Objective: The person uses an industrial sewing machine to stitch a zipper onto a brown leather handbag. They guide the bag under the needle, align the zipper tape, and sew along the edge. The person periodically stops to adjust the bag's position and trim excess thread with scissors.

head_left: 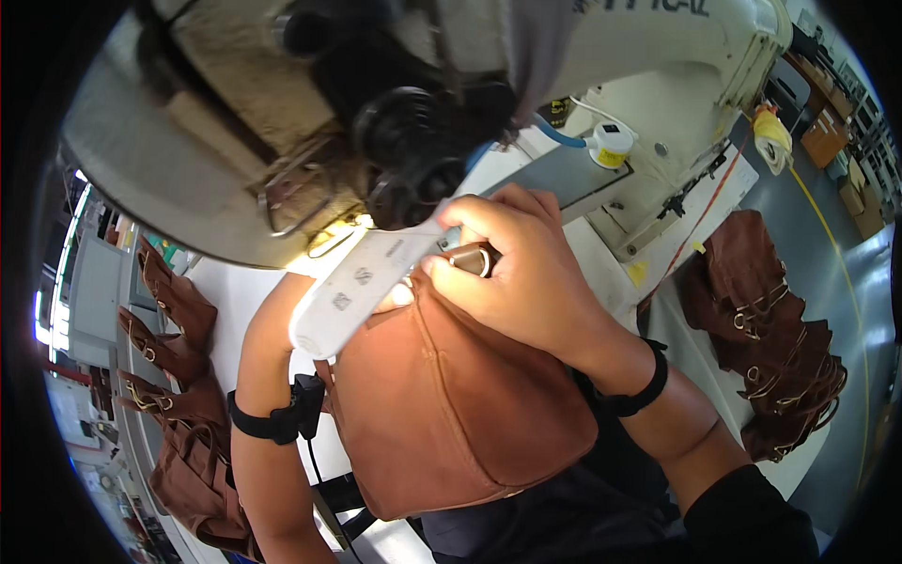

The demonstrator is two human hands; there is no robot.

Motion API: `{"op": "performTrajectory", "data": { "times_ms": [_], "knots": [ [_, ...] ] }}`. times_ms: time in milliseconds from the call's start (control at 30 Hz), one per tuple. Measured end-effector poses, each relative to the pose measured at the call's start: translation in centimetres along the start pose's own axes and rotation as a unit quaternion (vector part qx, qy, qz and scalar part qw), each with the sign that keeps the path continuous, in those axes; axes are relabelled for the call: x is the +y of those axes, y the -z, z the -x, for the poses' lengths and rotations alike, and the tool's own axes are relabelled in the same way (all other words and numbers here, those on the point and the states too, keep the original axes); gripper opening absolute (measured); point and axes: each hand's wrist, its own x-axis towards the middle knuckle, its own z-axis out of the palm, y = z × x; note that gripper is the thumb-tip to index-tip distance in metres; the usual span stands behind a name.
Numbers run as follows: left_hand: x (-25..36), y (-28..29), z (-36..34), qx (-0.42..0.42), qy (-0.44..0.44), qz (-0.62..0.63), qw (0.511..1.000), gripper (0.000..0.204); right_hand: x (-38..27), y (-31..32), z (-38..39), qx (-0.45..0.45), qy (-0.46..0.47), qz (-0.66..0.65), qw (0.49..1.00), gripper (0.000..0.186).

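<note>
A brown leather bag [470,414] with a seam down its middle sits under a sewing machine [404,141]. My right hand [507,273] is curled on the bag's upper edge, beside a dark strap piece with a metal ring [477,263], its thumb pressed near the top of the seam. My left hand [395,297] reaches in from the left, mostly hidden behind a long white plate [352,301]; only fingertips show at the bag's top edge, so its grip is unclear. The machine's lamp [329,240] lights this spot. Black bands circle both forearms.
More brown bags lie along the left side [188,461] and in a pile at the right [752,348] on a white table [799,461]. A white-and-yellow magnetic device [611,146] with a blue hose sits on the machine. A hanging yellow bundle [772,136] and aisle floor are at far right.
</note>
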Motion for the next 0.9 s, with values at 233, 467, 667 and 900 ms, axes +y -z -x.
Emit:
{"op": "performTrajectory", "data": {
  "times_ms": [233,467,667,900],
  "knots": [
    [-2.1,-0.7,0.2,0.032,0.035,0.05,0.998,0.025,0.6,-0.7,0.2,0.034,0.024,-0.009,0.999,0.016],
    [0.3,-0.4,0.0,0.003,0.025,-0.02,0.999,0.034,1.1,-0.9,0.2,0.048,0.052,0.004,0.997,0.007],
    [1.1,0.2,0.5,-0.005,-0.017,-0.077,0.997,0.05,0.4,0.1,0.2,-0.033,0.015,0.018,0.999,0.007],
    [1.1,0.2,0.5,-0.006,0.045,-0.072,0.996,0.048,0.6,0.3,0.0,-0.035,0.014,0.018,0.999,0.006]
  ]
}}
